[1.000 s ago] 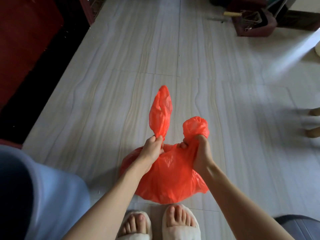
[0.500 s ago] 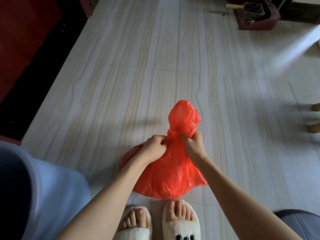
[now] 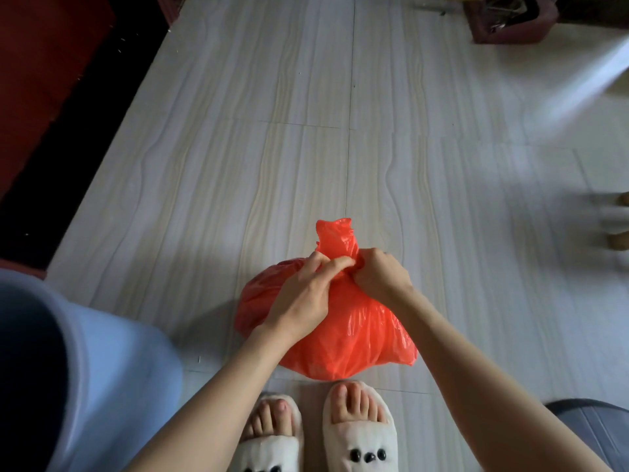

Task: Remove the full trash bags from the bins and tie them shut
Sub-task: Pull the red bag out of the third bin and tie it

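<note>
Trash bag on floor before slippers, bin left.

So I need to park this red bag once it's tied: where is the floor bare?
Bare tile lies ahead of the red bag and between it and the dark rug. Crowded: the blue bin left, slippers just behind, grey bin right.

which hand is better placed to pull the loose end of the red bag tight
Right, probably. The right hand grips the neck of the red bag directly below the loose end sticking up. The left hand lies lower, across the bag's top, better for holding it down.
</note>
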### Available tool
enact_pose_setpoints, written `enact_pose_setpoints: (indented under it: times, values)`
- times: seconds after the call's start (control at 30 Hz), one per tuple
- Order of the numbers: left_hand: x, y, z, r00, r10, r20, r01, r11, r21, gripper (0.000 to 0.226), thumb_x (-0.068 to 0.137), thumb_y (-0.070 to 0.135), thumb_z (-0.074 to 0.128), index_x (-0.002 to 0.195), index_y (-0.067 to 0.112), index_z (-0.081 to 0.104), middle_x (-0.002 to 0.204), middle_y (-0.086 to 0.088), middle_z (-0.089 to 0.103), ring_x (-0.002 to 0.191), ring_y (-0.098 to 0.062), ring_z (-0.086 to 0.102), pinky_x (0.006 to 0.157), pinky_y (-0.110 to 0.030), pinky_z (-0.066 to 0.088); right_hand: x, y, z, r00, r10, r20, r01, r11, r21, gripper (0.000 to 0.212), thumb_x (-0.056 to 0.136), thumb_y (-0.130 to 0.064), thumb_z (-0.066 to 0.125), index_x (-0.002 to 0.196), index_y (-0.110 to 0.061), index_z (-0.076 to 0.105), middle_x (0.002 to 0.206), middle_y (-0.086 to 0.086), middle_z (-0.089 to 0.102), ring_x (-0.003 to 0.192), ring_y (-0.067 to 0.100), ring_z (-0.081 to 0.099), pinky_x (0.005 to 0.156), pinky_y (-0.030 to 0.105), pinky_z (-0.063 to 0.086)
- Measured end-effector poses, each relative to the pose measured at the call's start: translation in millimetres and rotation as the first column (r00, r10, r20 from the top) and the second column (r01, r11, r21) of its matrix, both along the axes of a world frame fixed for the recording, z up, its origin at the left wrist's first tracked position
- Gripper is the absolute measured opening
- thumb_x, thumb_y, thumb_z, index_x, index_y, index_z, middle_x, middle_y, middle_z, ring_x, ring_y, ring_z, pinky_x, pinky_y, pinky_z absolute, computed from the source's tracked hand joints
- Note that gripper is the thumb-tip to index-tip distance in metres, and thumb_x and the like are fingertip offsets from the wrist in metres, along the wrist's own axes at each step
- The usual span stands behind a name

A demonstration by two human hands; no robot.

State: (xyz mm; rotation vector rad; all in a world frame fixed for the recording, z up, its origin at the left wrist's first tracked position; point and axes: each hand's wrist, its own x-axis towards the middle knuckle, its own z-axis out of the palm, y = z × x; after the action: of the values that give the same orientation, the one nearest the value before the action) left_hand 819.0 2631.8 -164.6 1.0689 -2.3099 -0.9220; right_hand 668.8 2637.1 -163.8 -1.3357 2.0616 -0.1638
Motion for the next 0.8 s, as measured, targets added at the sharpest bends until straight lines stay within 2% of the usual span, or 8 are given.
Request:
enact_pose_setpoints:
  times: [0.13, 0.27, 0.37, 0.43, 0.5, 0.6, 0.7, 0.8]
  values:
    - [-5, -4, 0, 0.984, -0.022, 0.175, 0.006, 0.996, 0.092, 0.070, 0.085, -0.003, 0.036, 0.140, 0.039, 0.026, 0.098, 0.002, 0.037, 0.089, -0.030, 0.056, 0.084, -0.042, 0.048, 2, 8, -3, 0.997, 0.070, -0.015, -0.071, 0.994, -0.086, 0.013, 0.082, -0.015, 0.045, 0.077, -0.015, 0.057, 0.085, 0.017, 0.064, 0.080, 0.037, 0.056, 0.064, 0.033, 0.038]
    - [-9, -13, -8, 0.946, 0.167, 0.278, -0.216, 0.964, 0.154, 0.042, 0.088, 0.005, 0.042, 0.131, 0.004, 0.040, 0.131, -0.017, 0.047, 0.122, -0.031, 0.047, 0.101, -0.032, 0.031, -1, 17, -4, 0.916, -0.094, 0.391, 0.194, 0.954, -0.226, 0.022, 0.081, -0.009, 0.055, 0.101, -0.016, 0.055, 0.081, 0.009, 0.061, 0.067, 0.021, 0.053, 0.065, 0.031, 0.040]
    - [-8, -11, -10, 0.912, 0.299, 0.282, -0.357, 0.916, 0.183, 0.035, 0.092, 0.012, 0.043, 0.124, -0.001, 0.048, 0.127, -0.020, 0.055, 0.121, -0.030, 0.050, 0.099, -0.028, 0.031, 2, 25, -3, 0.820, -0.061, 0.569, 0.271, 0.917, -0.292, 0.030, 0.084, -0.009, 0.056, 0.108, -0.020, 0.042, 0.081, 0.015, 0.060, 0.067, 0.026, 0.052, 0.066, 0.037, 0.044]
    - [-7, -12, -10, 0.902, 0.324, 0.285, -0.388, 0.898, 0.207, 0.036, 0.093, 0.016, 0.042, 0.123, -0.001, 0.050, 0.124, -0.021, 0.058, 0.119, -0.032, 0.051, 0.097, -0.029, 0.033, 5, 29, -4, 0.855, 0.045, 0.517, 0.194, 0.897, -0.398, 0.031, 0.086, -0.009, 0.053, 0.113, -0.021, 0.043, 0.077, -0.002, 0.056, 0.063, 0.008, 0.047, 0.064, 0.022, 0.040]
    - [-6, -13, -9, 0.907, 0.309, 0.286, -0.377, 0.898, 0.226, 0.034, 0.093, 0.017, 0.042, 0.121, 0.001, 0.054, 0.120, -0.022, 0.059, 0.115, -0.034, 0.053, 0.094, -0.029, 0.034, 6, 31, -5, 0.912, 0.133, 0.388, 0.077, 0.873, -0.481, 0.034, 0.089, -0.007, 0.049, 0.121, -0.018, 0.049, 0.097, -0.009, 0.060, 0.079, 0.002, 0.054, 0.075, 0.017, 0.041]
    - [-1, -14, -10, 0.919, 0.300, 0.257, -0.359, 0.905, 0.227, 0.027, 0.092, 0.019, 0.047, 0.107, 0.004, 0.063, 0.108, -0.020, 0.056, 0.100, -0.034, 0.058, 0.088, -0.029, 0.038, 8, 30, -6, 0.952, 0.198, 0.233, -0.064, 0.874, -0.481, 0.035, 0.090, -0.002, 0.043, 0.121, -0.013, 0.056, 0.107, 0.014, 0.062, 0.099, 0.026, 0.058, 0.087, 0.029, 0.043]
    - [2, -15, -8, 0.932, 0.332, 0.147, -0.362, 0.881, 0.304, 0.023, 0.091, 0.021, 0.050, 0.095, 0.010, 0.069, 0.095, -0.011, 0.066, 0.085, -0.022, 0.062, 0.067, -0.018, 0.035, 8, 24, -5, 0.939, 0.263, 0.221, -0.146, 0.889, -0.435, 0.040, 0.080, -0.010, 0.044, 0.119, -0.010, 0.056, 0.100, 0.016, 0.059, 0.094, 0.027, 0.055, 0.079, 0.025, 0.039]
    - [3, -18, -7, 0.929, 0.358, 0.088, -0.349, 0.775, 0.526, 0.021, 0.089, 0.024, 0.050, 0.088, 0.019, 0.071, 0.075, 0.001, 0.070, 0.069, -0.012, 0.059, 0.065, -0.023, 0.042, 8, 21, -5, 0.921, 0.307, 0.238, -0.197, 0.898, -0.394, 0.042, 0.077, -0.009, 0.049, 0.119, -0.008, 0.053, 0.102, 0.017, 0.055, 0.094, 0.028, 0.054, 0.082, 0.031, 0.043]
